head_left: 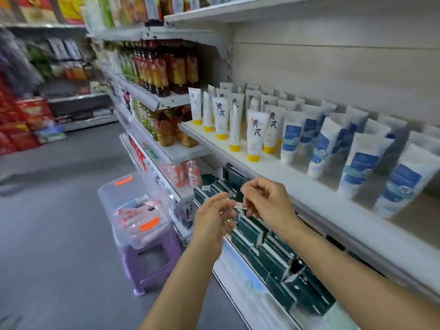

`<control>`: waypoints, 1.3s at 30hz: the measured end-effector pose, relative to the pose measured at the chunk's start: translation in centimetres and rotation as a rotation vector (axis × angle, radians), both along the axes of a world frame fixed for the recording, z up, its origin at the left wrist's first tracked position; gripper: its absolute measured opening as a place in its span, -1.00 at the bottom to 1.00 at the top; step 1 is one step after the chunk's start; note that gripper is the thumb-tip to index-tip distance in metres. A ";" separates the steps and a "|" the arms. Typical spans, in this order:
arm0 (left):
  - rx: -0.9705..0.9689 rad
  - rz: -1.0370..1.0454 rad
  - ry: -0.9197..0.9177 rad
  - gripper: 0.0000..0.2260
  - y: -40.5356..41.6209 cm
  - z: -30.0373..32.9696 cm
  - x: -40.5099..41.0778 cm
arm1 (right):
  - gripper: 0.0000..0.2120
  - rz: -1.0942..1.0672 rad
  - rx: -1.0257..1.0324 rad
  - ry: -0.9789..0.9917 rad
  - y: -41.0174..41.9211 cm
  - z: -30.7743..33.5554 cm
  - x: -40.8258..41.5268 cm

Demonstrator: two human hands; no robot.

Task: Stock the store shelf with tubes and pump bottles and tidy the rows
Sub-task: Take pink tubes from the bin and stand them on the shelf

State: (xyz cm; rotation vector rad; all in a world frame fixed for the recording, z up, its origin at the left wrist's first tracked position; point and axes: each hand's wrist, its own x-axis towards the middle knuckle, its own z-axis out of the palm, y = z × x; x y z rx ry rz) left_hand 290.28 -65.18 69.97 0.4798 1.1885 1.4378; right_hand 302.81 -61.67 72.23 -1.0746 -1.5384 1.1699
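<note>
Shelf (297,186) carries standing tubes (254,134), the rightmost cut off. Below it, both hands meet: right hand (269,201) curled, perhaps pinching something tiny and blurred; left hand (214,220) loosely curled, grip unclear. Bin (133,210) holds pink tubes.

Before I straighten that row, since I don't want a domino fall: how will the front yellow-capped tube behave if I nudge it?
The front yellow-capped tube stands upright on its narrow cap, tall above it, so it will probably tip rather than slide. It looks like soft plastic, likely light and somewhat squeezable. Neighbouring tubes stand close behind it, so a fall could knock them.
</note>
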 end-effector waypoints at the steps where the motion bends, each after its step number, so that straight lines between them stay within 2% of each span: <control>1: -0.006 0.020 0.000 -0.84 0.3 -0.4 -2.3 | -0.86 0.020 -0.009 0.000 0.5 -0.5 -2.2; 4: -0.026 0.081 0.006 -0.79 1.2 -1.5 -9.0 | -0.84 0.066 -0.033 0.000 2.1 -2.1 -8.7; 11: -0.136 0.203 0.032 -0.81 1.5 -3.9 -22.5 | -0.86 0.122 -0.174 0.017 4.9 -6.1 -21.6; 21: -0.255 0.357 -0.027 -0.80 4.6 -8.3 -35.7 | -0.85 0.203 -0.325 -0.117 11.1 -11.3 -32.9; 24: -0.284 0.393 -0.033 -0.86 7.0 -9.6 -38.6 | -0.83 0.224 -0.348 -0.150 14.3 -12.7 -35.9; 31: -0.379 0.444 0.038 -0.83 15.3 -13.6 -47.0 | -0.81 0.291 -0.425 -0.296 24.3 -18.7 -45.1; 39: -0.585 0.313 0.101 -0.82 26.3 -22.7 -54.2 | -0.87 0.379 -0.681 -0.462 33.0 -28.7 -53.2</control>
